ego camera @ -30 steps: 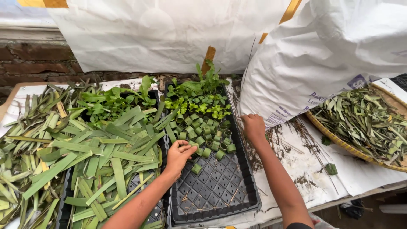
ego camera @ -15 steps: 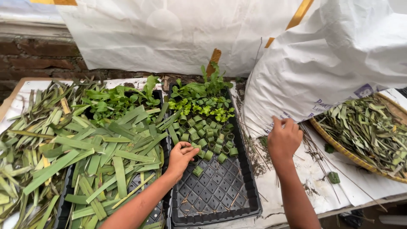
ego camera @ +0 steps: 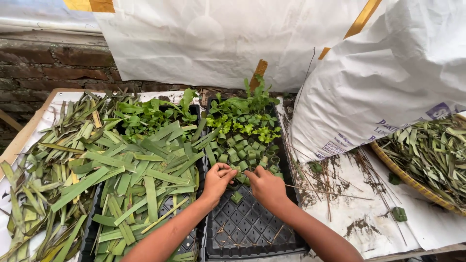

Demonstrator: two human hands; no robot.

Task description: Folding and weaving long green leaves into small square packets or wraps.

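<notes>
Head view, hands: the left hand (ego camera: 219,177) and the right hand (ego camera: 264,184) are brought together at the centre of the frame, fingertips pinched on a small green leaf ring (ego camera: 238,172), which appears to be gripped by both so that it can be shaped or steadied.
Head view, ring's place: it is held just above the black cell tray (ego camera: 250,228), at the edge of the rows of finished leaf cups (ego camera: 245,151).
Head view, tray: its upper part is filled with seedlings (ego camera: 245,116); the lower cells are left bare.
Head view, left of frame: cut leaf strips (ego camera: 131,179) are piled within reach on the desk (ego camera: 359,218).
Head view, right: a white sack (ego camera: 388,82) is leaned above a woven basket (ego camera: 403,177) of leaf scraps.
</notes>
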